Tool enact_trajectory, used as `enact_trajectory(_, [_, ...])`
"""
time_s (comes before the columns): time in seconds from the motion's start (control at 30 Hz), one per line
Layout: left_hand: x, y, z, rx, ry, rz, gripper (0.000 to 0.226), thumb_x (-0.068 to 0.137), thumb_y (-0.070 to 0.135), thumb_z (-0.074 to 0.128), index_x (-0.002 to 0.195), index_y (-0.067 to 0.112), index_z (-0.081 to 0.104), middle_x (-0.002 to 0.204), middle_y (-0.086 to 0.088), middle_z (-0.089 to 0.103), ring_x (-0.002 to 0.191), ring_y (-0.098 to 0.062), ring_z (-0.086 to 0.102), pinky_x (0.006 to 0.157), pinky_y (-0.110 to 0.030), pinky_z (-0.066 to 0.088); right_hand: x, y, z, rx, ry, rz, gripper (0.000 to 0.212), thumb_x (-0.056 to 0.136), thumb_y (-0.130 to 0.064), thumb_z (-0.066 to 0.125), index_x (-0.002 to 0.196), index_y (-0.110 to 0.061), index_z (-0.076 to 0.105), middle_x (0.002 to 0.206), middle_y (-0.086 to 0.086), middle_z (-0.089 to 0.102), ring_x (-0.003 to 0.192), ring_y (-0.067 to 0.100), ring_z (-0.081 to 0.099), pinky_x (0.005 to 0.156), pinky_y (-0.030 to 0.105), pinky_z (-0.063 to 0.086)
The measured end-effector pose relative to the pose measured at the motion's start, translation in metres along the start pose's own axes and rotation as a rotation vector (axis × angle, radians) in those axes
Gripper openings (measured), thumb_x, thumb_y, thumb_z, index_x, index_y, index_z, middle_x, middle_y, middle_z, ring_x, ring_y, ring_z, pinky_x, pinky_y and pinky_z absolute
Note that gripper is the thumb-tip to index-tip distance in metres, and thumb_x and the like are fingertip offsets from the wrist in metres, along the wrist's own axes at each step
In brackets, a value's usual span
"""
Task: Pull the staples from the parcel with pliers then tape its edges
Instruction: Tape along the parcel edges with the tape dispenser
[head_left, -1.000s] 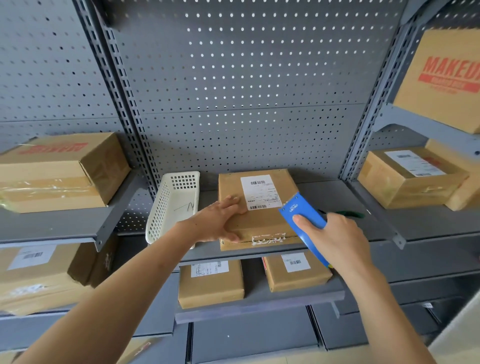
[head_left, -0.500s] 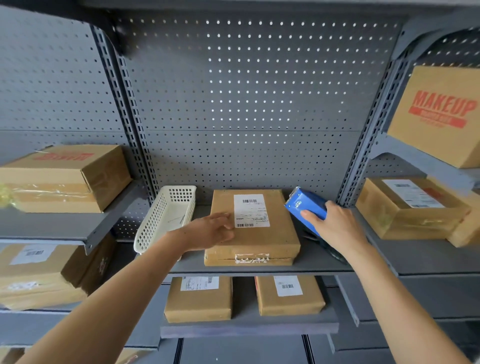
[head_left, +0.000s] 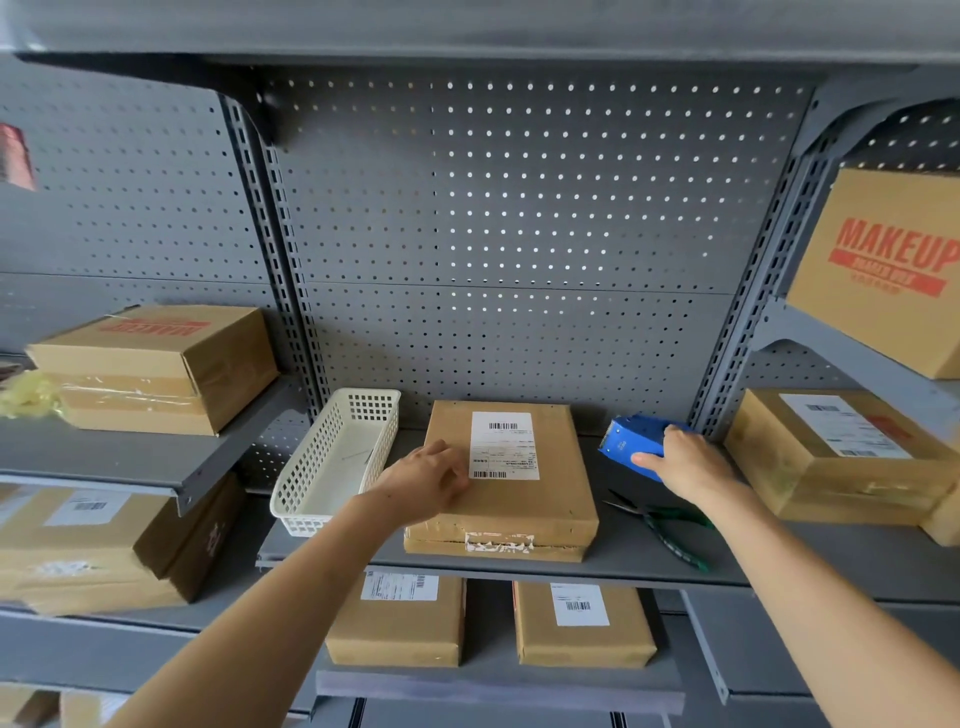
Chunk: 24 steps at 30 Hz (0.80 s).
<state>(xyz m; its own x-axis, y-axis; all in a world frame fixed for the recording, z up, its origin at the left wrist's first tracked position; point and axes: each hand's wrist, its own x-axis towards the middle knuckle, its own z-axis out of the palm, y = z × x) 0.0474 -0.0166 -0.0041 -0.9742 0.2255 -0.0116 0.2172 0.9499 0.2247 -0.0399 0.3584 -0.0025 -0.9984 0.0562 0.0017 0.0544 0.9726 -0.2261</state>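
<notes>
Nearest, the left hand lies fingers-down on the parcel, looks like it's pinning it on the grey shelf. Green-handled pliers lie just right of it, within reach. Further back the right hand grips the blue tape dispenser — parked beside the parcel, probably. White basket sits left.

Grey shelf with basket, parcel, pliers.

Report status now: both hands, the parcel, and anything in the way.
Left hand rests on parcel. Right hand grips blue tape dispenser, right of parcel. Pliers lie on shelf, untouched. Nothing blocks the parcel.
</notes>
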Motion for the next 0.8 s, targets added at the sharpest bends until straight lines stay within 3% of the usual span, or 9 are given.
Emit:
enact_trajectory(0.1, [0.000, 0.000, 0.002, -0.008, 0.008, -0.005, 0.015, 0.104, 0.042, 0.047, 0.110, 0.030, 0.055, 0.122, 0.010, 0.048, 0.117, -0.018, 0.052, 0.091, -0.030, 0.042, 0.013, 0.003, 0.008, -0.041, -0.044, -0.001, 0.047, 0.098, -0.051, 0.067, 0.111, -0.007, 0.054, 0.117, 0.013, 0.067, 0.097, 0.030, 0.062, 0.073, 0.036, 0.045])
enact_trajectory(0.23, [-0.001, 0.002, 0.003, -0.036, 0.012, -0.017, 0.017, 0.104, 0.042, 0.046, 0.113, 0.029, 0.054, 0.128, 0.008, 0.048, 0.120, -0.019, 0.052, 0.099, -0.035, 0.045, 0.021, 0.004, 0.020, -0.071, -0.088, 0.032, 0.051, 0.098, -0.050, 0.067, 0.120, -0.006, 0.057, 0.105, 0.006, 0.061, 0.089, 0.025, 0.058, 0.071, 0.036, 0.046])
enact_trajectory(0.47, [-0.002, 0.004, 0.004, -0.038, 0.002, -0.012, 0.017, 0.106, 0.039, 0.045, 0.115, 0.026, 0.053, 0.133, 0.005, 0.047, 0.122, -0.022, 0.052, 0.102, -0.039, 0.046, 0.027, 0.003, 0.032, -0.087, -0.105, 0.046, 0.062, 0.099, -0.048, 0.067, 0.139, -0.004, 0.051, 0.128, 0.013, 0.067, 0.109, 0.028, 0.067, 0.076, 0.035, 0.050])
enact_trajectory(0.8, [-0.001, 0.006, 0.006, 0.009, 0.023, 0.004, 0.026, 0.108, 0.036, 0.039, 0.126, 0.020, 0.049, 0.139, 0.001, 0.049, 0.117, -0.024, 0.058, 0.094, -0.039, 0.051, 0.030, 0.008, 0.044, -0.134, -0.071, 0.011, 0.057, 0.094, -0.048, 0.074, 0.129, -0.006, 0.057, 0.119, 0.013, 0.070, 0.103, 0.030, 0.068, 0.073, 0.038, 0.052])
